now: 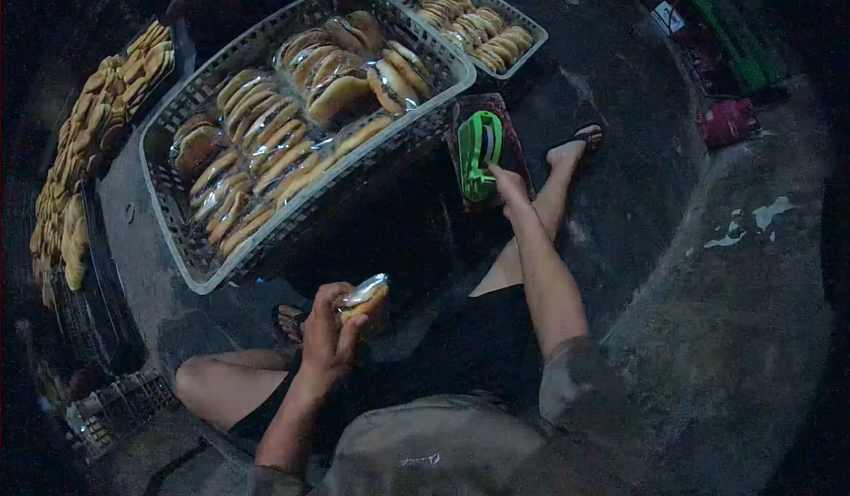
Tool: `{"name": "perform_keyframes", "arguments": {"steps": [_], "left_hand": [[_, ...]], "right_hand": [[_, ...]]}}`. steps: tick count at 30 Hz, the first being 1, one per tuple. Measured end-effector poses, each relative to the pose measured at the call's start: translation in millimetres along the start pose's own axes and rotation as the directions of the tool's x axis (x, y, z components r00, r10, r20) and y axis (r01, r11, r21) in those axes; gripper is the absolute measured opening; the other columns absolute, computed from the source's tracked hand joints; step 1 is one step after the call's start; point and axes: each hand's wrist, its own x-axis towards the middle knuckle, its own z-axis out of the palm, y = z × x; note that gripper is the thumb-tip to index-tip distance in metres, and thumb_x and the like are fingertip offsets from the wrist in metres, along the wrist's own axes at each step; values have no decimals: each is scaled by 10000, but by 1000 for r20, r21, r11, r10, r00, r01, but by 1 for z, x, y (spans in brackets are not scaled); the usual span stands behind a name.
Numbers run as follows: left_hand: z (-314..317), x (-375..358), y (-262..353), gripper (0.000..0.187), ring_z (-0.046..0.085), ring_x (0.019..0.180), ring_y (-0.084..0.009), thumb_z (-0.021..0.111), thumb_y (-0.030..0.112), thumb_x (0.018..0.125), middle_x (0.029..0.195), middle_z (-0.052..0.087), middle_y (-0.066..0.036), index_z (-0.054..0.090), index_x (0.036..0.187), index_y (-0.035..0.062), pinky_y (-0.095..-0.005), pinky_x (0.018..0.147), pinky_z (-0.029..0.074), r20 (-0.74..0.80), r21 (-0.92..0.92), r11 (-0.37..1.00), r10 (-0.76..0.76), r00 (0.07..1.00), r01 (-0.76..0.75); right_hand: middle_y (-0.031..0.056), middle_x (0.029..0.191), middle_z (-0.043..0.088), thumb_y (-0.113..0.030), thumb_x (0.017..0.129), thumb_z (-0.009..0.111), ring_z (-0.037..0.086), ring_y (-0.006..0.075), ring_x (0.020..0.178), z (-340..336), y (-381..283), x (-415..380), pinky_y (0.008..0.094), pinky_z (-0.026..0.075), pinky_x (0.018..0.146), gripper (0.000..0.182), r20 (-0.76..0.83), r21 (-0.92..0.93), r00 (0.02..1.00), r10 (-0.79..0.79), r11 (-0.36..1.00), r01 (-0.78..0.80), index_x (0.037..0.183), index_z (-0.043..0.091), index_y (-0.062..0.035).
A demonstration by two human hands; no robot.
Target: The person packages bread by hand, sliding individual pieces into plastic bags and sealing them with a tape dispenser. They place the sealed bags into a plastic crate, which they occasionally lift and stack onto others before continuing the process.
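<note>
My left hand (329, 332) is closed round a bun in clear plastic wrap (366, 296), held above my lap. Over to the right, my right hand (506, 184) touches the lower end of a bright green device (481, 155), possibly a tape or sealing tool; its fingers are too small and dark to make out fully. The device rests on a dark reddish block (498, 105). In front of me a large plastic basket (310, 217) holds many wrapped, filled buns (266, 124) stacked in rows.
A smaller basket of buns (540, 43) stands behind the large one. Unwrapped buns (106, 115) lie piled at the far left. A red bag (728, 123) and a long green object (722, 27) are at the right. My sandalled foot (582, 138) extends beyond the block.
</note>
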Motion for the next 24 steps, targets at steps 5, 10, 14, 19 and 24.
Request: {"name": "perform_keyframes", "arguments": {"steps": [5,10,14,19,24], "left_hand": [[-28,18,-16,459,634,956,-348,655,327,906,1072,573,-178,430,1202,58,-389,816,510,88,92,994,59,994,-67],[-44,26,-13,466,602,1000,-289,653,355,905,1073,569,-174,441,1194,58,-388,871,481,-64,74,989,134,989,-129],[-20,22,-25,504,610,1001,-283,690,387,869,1098,580,-171,444,1200,99,-406,832,507,-197,30,947,318,927,-319],[-30,11,-29,598,649,948,-327,784,320,761,1125,594,-171,432,1205,131,-422,756,563,-120,200,841,530,839,-503],[-39,7,-22,520,646,951,-327,794,284,750,1101,600,-143,483,1145,150,-443,777,562,-108,341,757,620,777,-557]], "right_hand": [[75,919,681,-363,916,618,637,196,746,-15,16,20,349,490,675,347,88,42,993,-72,997,69,1083,680,-66],[66,913,701,-319,899,650,645,201,824,-12,31,-25,342,477,749,323,-40,-350,985,-166,926,142,979,713,-13],[80,905,703,-316,875,682,623,167,864,-21,90,11,312,464,782,344,-76,-469,984,-161,877,107,974,720,11],[103,1034,647,-222,847,685,594,201,911,47,30,-104,344,452,804,208,166,-362,918,-359,844,396,842,733,-20],[129,1367,500,-159,816,725,495,247,1203,99,-52,-241,338,370,1000,143,712,300,560,-423,905,302,831,743,-18]]}}
